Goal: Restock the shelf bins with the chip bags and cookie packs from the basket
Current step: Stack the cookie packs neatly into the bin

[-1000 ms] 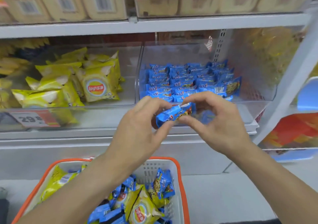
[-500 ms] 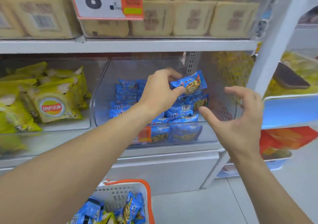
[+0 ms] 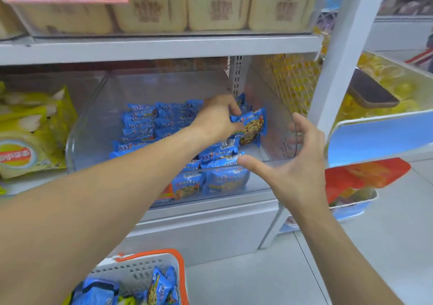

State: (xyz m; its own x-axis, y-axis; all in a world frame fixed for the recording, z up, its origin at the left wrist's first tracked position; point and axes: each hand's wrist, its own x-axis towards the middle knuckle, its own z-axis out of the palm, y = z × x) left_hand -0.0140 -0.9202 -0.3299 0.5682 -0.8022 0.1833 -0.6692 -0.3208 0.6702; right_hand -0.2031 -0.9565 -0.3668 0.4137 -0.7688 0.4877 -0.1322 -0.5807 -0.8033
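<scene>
Pinching a blue cookie pack (image 3: pixel 251 126) at its left end, the left hand (image 3: pixel 216 119) reaches inside the clear bin (image 3: pixel 276 107); the right hand (image 3: pixel 297 161) hovers spread, holding nothing.

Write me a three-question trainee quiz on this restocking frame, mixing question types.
1. True or false: the left hand holds a blue cookie pack inside the clear plastic bin.
2. The right hand is: A) gripping a pack B) open, holding nothing C) out of view.
3. Fill in: the white basket with the orange rim holds blue cookie packs and yellow ____ bags.

Key: 1 true; 2 B; 3 chip.
</scene>
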